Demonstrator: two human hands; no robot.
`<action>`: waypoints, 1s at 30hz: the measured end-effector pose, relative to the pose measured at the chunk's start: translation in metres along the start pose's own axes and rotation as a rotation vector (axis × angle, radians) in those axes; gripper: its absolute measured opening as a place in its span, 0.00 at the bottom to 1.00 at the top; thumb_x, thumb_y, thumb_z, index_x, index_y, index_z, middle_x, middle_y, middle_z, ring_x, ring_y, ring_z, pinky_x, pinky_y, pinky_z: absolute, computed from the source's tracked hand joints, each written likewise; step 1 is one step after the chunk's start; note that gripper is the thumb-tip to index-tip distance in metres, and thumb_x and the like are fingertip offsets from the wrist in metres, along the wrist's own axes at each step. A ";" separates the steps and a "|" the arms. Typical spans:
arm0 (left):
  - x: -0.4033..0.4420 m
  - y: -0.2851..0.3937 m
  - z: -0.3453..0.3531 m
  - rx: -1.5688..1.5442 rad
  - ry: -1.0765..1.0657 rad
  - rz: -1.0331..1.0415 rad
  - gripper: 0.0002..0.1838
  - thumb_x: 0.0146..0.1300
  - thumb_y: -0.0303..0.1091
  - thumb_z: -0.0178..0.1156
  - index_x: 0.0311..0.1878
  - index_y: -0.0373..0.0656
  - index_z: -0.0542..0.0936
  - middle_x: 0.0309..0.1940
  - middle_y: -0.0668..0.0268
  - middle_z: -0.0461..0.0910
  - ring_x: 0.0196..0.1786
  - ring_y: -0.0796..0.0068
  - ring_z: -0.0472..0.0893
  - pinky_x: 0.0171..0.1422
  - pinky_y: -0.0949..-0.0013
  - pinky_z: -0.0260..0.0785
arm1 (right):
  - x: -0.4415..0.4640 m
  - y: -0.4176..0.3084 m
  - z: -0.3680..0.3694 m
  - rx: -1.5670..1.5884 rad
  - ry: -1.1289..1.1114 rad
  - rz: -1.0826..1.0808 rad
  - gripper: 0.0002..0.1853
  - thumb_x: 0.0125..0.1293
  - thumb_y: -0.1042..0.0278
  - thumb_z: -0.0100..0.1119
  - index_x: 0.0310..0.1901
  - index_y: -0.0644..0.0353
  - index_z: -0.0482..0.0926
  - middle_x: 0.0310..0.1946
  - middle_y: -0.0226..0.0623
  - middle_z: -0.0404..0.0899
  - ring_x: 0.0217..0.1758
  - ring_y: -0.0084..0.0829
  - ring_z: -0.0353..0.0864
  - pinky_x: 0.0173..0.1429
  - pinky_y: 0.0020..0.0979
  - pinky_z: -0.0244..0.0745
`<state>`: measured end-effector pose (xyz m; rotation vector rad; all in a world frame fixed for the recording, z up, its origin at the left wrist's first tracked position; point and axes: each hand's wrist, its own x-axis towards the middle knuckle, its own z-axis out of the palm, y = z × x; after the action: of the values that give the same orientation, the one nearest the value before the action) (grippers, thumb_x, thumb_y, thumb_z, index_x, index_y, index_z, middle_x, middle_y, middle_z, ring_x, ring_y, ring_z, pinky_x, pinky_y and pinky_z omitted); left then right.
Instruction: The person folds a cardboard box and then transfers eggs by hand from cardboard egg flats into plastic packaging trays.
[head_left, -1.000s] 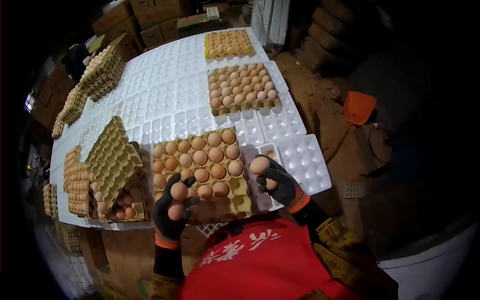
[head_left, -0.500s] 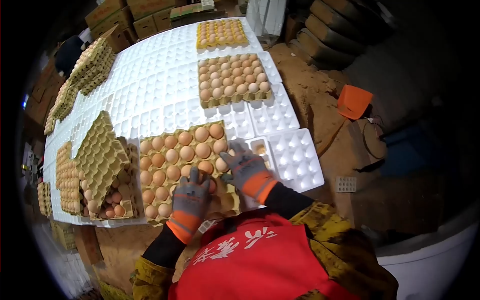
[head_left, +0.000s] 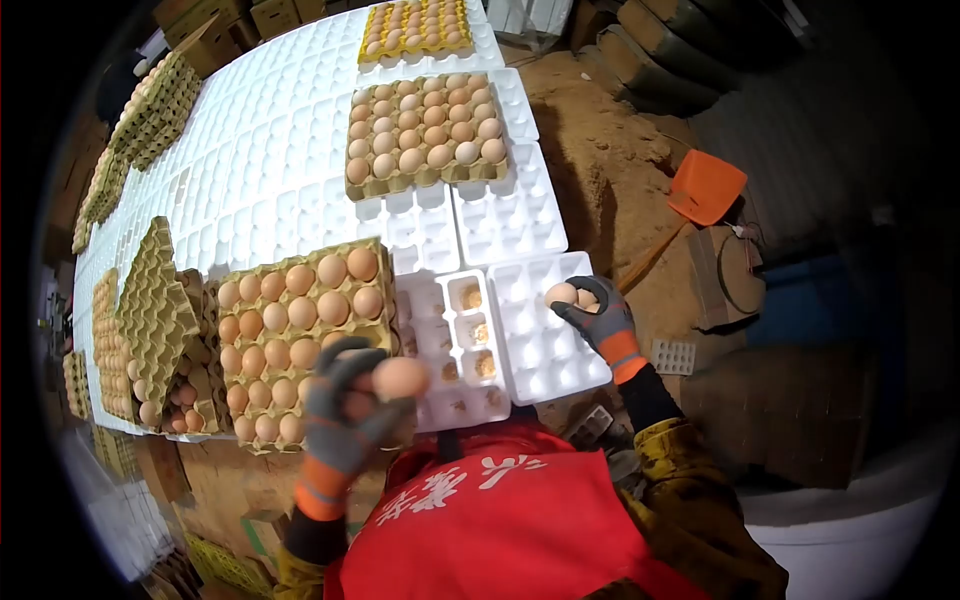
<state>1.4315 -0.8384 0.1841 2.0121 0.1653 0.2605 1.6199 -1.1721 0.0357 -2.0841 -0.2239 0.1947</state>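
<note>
My left hand (head_left: 345,405), in a grey and orange glove, is closed around brown eggs (head_left: 402,378) above the near right part of a pulp egg tray (head_left: 385,272). That hand is somewhat blurred. Eggs fill the tray's visible left and far cups. At the right, my right hand (head_left: 603,325), gloved alike, grips eggs (head_left: 562,294) over the right edge of a white foam egg tray (head_left: 535,372). Between the two stands another white foam tray (head_left: 497,405) with brown residue in several cups.
Another full pulp tray (head_left: 430,180) and a yellow tray of eggs (head_left: 415,48) sit farther back on white foam trays (head_left: 270,120). Stacked egg trays (head_left: 150,115) line the left side. A tilted pulp tray (head_left: 157,290) leans near left. An orange scoop (head_left: 708,187) lies at right.
Both hands have lifted away from the near pulp tray with eggs. My right hand has moved right over the foam tray; my left has moved slightly left. The view has shifted.
</note>
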 end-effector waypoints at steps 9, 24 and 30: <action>0.062 -0.062 0.161 0.611 0.232 -0.078 0.25 0.49 0.36 0.76 0.53 0.44 0.81 0.55 0.51 0.76 0.51 0.47 0.81 0.52 0.53 0.76 | 0.050 0.005 0.013 -0.495 -0.096 -0.205 0.24 0.57 0.53 0.75 0.54 0.50 0.82 0.58 0.38 0.75 0.59 0.44 0.78 0.57 0.43 0.79; 0.061 -0.119 0.180 0.332 0.327 -0.170 0.24 0.63 0.25 0.60 0.63 0.45 0.78 0.52 0.46 0.79 0.54 0.42 0.79 0.59 0.53 0.73 | 0.073 -0.016 0.036 0.281 -0.635 -0.034 0.23 0.68 0.66 0.64 0.65 0.45 0.79 0.53 0.38 0.83 0.42 0.30 0.84 0.42 0.30 0.81; 0.059 -0.155 0.182 0.447 0.367 -0.131 0.24 0.67 0.22 0.55 0.67 0.44 0.76 0.57 0.46 0.80 0.57 0.45 0.81 0.59 0.56 0.74 | 0.076 0.008 -0.002 0.773 -0.626 0.155 0.29 0.67 0.69 0.66 0.69 0.61 0.73 0.55 0.35 0.81 0.47 0.23 0.81 0.48 0.27 0.82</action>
<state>1.5347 -0.9149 -0.0255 2.3646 0.6318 0.5462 1.6943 -1.1592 0.0261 -1.2219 -0.3008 0.8832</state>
